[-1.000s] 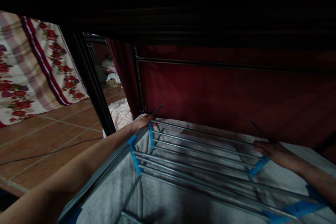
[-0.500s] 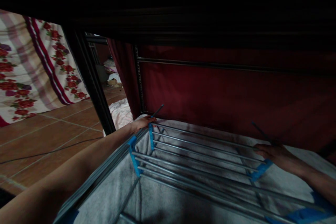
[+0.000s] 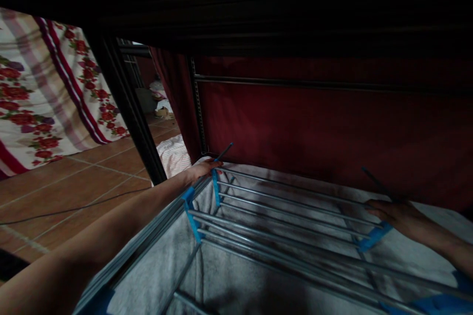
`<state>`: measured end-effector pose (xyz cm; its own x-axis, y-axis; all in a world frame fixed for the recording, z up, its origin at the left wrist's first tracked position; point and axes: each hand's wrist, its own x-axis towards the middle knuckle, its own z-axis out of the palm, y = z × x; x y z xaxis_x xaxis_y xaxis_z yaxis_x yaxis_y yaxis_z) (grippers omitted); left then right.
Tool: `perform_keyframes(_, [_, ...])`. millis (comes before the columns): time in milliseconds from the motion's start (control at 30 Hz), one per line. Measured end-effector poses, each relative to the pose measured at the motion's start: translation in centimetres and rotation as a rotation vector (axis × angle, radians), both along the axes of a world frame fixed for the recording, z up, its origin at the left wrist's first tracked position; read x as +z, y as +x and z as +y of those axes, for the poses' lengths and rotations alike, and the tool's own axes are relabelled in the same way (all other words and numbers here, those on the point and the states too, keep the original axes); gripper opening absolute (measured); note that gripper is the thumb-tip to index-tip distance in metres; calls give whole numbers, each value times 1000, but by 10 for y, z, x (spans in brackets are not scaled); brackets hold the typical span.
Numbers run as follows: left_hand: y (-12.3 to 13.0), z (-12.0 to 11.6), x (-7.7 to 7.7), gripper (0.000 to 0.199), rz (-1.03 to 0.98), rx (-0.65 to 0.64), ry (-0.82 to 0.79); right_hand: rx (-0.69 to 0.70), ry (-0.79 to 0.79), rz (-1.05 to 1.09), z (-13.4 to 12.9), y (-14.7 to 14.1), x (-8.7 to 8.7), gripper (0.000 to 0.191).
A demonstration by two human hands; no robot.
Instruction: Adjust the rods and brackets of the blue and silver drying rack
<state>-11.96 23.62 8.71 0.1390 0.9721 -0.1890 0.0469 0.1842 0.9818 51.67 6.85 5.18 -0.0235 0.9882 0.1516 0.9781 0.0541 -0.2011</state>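
Note:
A metal rack (image 3: 281,231) of grey rods with blue plastic joints lies on a grey blanket (image 3: 155,256). My left hand (image 3: 204,168) is closed on the rack's far left corner, beside a blue joint (image 3: 216,187). At the far right corner, my right hand (image 3: 393,214) wraps round the frame near another blue joint (image 3: 374,237). A thin rod end sticks up past each hand. The undersides of both hands' fingers are partly hidden.
A dark red curtain (image 3: 314,128) hangs behind the blanket, crossed by a metal bar (image 3: 266,81). A black post (image 3: 129,103) stands at the left. Beyond it are a floral cloth (image 3: 55,88), a tiled floor (image 3: 92,182) with a cable, and a striped cloth (image 3: 173,155). A dark frame hangs overhead.
The view has shifted slightly, so the rack and both hands appear a little further right. Both hands keep their hold on the rack.

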Motion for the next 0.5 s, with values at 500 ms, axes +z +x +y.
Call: perform_keyframes(500, [3,0,3,46,34,4,40,45,-123,-25,6,12,-8,54])
